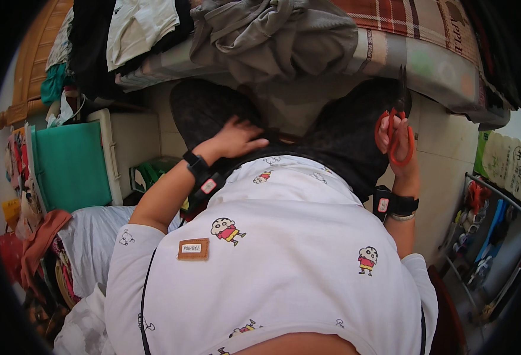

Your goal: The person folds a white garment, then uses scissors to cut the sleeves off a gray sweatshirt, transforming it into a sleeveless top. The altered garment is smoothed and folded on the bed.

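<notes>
My right hand [395,137] is closed around a pair of scissors [393,128] with red handles, over my right thigh. The dark blades point away from me, towards the bed edge, and look nearly closed. My left hand [242,136] rests palm down on my left thigh in dark trousers [211,108], fingers spread, holding nothing. Ahead of my knees, a crumpled grey-brown garment [274,40] lies on the edge of a bed [384,55] and hangs partly over it. White folded clothing [143,26] lies to its left.
On the left stand a lidded box with a green top [72,166] and a silvery bag [94,244]. A metal rack [502,197] holding assorted items is at the right, near a green and cream package [504,164]. A red plaid cloth [402,20] covers part of the bed. Tiled floor [440,128] shows beside my right leg.
</notes>
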A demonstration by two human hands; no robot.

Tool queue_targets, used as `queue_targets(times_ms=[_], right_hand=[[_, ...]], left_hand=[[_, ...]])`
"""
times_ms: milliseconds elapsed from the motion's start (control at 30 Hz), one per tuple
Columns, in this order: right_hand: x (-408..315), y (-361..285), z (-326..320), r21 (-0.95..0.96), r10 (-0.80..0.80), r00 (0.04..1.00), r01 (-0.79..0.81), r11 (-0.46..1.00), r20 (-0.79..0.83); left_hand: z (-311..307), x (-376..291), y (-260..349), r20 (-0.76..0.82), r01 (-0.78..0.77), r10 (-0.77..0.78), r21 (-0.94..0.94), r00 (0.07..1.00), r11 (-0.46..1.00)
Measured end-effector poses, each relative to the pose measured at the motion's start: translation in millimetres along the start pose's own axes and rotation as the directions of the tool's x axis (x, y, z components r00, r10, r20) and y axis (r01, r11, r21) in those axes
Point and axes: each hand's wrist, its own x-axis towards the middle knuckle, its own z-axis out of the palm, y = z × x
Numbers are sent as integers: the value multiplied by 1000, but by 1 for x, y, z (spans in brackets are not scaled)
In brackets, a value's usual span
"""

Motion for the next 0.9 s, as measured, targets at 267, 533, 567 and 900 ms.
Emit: queue_targets(times_ms=[267, 533, 567, 900], right_hand=[[-3, -10, 9, -14, -24, 999, 24, 1000, 42], [6, -11, 26, -71, 22, 998, -17, 997, 66], [8, -12, 30, -80, 31, 997, -25, 997, 73], [16, -19, 30, -41, -17, 996, 21, 999, 83]], left_hand=[[-43, 47, -2, -477, -391, -112, -815, 872, 427], [-34, 14, -27, -925, -387, -289, -368, 247, 845], [-32, 17, -22, -965, -351, -222, -259, 142, 900], [-4, 80, -20, -279, -36, -194, -650, 941, 759]])
